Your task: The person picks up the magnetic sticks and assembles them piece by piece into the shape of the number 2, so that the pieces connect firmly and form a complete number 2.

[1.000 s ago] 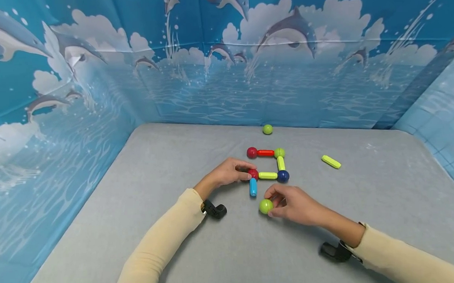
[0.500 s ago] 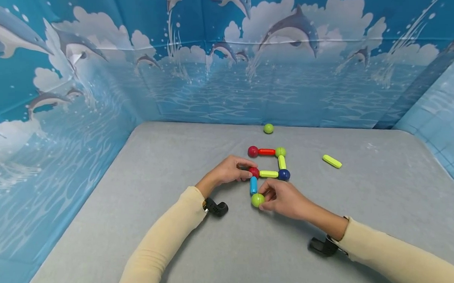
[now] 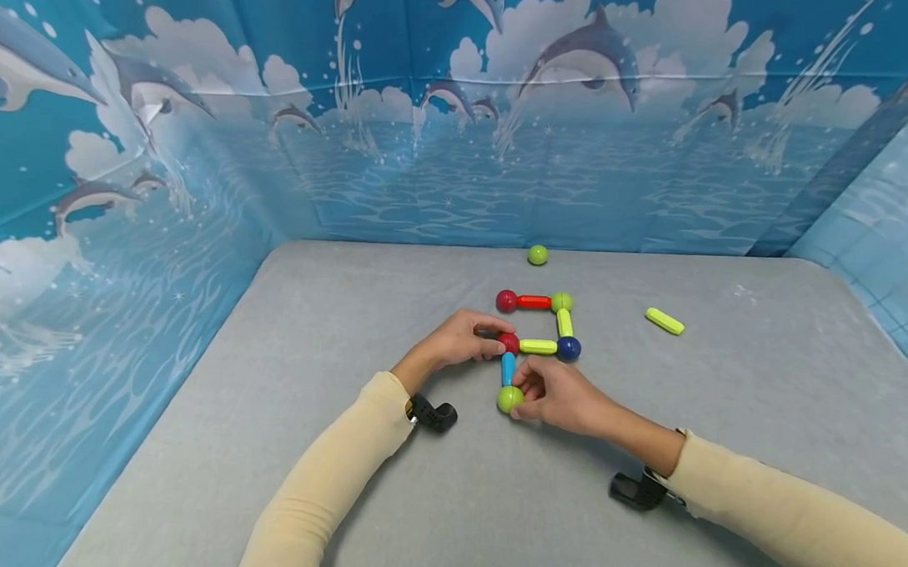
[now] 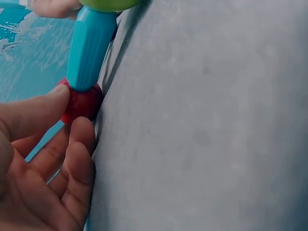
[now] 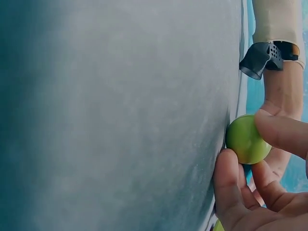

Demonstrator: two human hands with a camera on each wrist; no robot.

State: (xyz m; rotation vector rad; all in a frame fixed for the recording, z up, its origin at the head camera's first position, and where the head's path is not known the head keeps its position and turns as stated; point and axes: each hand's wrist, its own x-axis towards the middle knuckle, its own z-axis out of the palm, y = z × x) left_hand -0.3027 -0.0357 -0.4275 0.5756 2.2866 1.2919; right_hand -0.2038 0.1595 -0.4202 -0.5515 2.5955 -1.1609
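My left hand (image 3: pixel 459 340) pinches a red ball (image 4: pixel 83 103) between thumb and fingers. From that ball a light blue rod (image 4: pixel 91 48) runs toward me, and a yellow-green rod (image 3: pixel 538 346) leads right to a dark blue ball (image 3: pixel 569 349). At the near end of the light blue rod is a green ball (image 5: pixel 248 139), touching it, pinched by my right hand (image 3: pixel 566 396). Another yellow-green rod (image 3: pixel 564 322) joins the dark blue ball to a second green ball (image 3: pixel 562 301). A red rod (image 3: pixel 534 301) connects this one to another red ball (image 3: pixel 506 301).
A loose green ball (image 3: pixel 538 255) lies near the table's back edge. To the right lies a loose yellow-green rod (image 3: pixel 665 321). The grey table (image 3: pixel 402 502) is bounded at the back and sides by a dolphin-print curtain (image 3: pixel 450 175).
My right hand has moved left and slightly away from me with the green ball, which now meets the near end of the light blue rod. The left hand keeps its grip on the red ball.
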